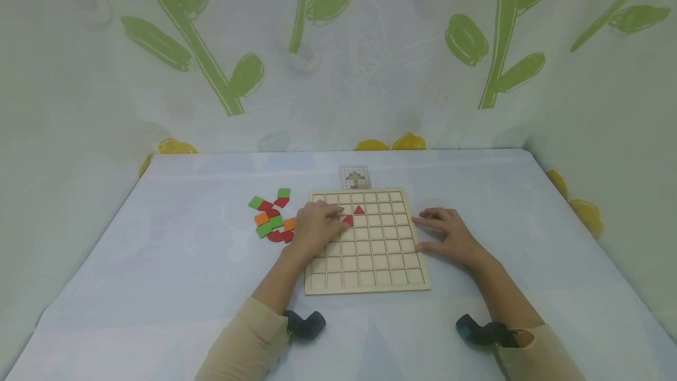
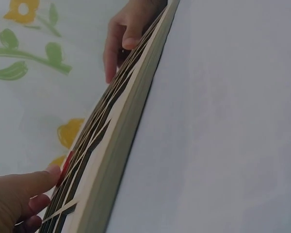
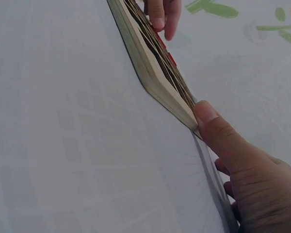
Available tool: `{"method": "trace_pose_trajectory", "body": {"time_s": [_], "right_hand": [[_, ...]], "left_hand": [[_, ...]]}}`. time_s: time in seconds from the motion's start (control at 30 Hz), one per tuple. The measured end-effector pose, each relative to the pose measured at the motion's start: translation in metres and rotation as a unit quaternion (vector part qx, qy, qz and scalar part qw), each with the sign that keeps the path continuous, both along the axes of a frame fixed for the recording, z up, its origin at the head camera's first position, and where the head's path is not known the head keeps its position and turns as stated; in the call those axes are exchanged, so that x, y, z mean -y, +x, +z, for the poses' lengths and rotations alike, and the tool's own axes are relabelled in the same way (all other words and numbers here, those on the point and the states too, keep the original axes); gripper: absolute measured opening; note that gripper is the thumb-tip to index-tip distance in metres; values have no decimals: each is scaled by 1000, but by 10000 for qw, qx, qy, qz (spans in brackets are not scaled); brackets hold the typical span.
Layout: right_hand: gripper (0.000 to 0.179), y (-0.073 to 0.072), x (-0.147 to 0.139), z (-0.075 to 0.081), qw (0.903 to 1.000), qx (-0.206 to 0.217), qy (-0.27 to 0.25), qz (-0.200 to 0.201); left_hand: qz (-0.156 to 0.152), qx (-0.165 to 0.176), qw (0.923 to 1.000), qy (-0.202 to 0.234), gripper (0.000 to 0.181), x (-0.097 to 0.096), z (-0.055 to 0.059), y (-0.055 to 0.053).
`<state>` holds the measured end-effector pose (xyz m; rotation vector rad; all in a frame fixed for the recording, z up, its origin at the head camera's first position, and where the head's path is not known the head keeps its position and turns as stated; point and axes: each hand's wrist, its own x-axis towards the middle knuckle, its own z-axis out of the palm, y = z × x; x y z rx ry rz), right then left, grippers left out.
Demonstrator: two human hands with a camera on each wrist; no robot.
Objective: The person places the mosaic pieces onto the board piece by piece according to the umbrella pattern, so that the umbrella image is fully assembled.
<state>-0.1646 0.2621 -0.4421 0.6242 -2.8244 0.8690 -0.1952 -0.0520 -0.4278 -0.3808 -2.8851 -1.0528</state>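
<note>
In the head view a wooden grid board [image 1: 367, 263] lies on the table. My left hand [image 1: 317, 225] is over its upper left part, the thumb tip right at a red piece with a curved edge [image 1: 348, 220] in one of the squares. From the left wrist, that red piece [image 2: 64, 167] shows under the thumb at board level. One square up and to the right sits a red triangle [image 1: 359, 210]. My right hand [image 1: 449, 237] rests beside the board's right edge, fingers loosely extended, with thumb and index fingertips touching that edge.
Left of the board lies a loose cluster of red, green and orange pieces, among them a green square [image 1: 277, 221] and an orange square [image 1: 261, 219]. A small pattern card [image 1: 355, 176] with a gridded picture lies behind the board. A leaf-patterned wall [image 1: 365, 93] closes off the back.
</note>
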Motion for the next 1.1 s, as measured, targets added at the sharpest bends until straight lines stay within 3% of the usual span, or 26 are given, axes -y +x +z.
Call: {"method": "trace_pose_trajectory", "body": {"time_s": [0.17,0.4,0.73,1.1], "right_hand": [[58,0,0,2,10000,-6,-23,12],[58,0,-1,3,10000,-9,-25,9],[58,0,-1,-1,10000,-20,-52,29],[58,0,-1,-1,10000,63,-28,-26]], "left_hand": [[112,-12,9999,-47,40,6,-2,-2],[506,64,9986,150,37,15,-1,-7],[754,239,9964,313,41,31,0,-10],[1035,324,9932,423,42,42,10,-9]]}}
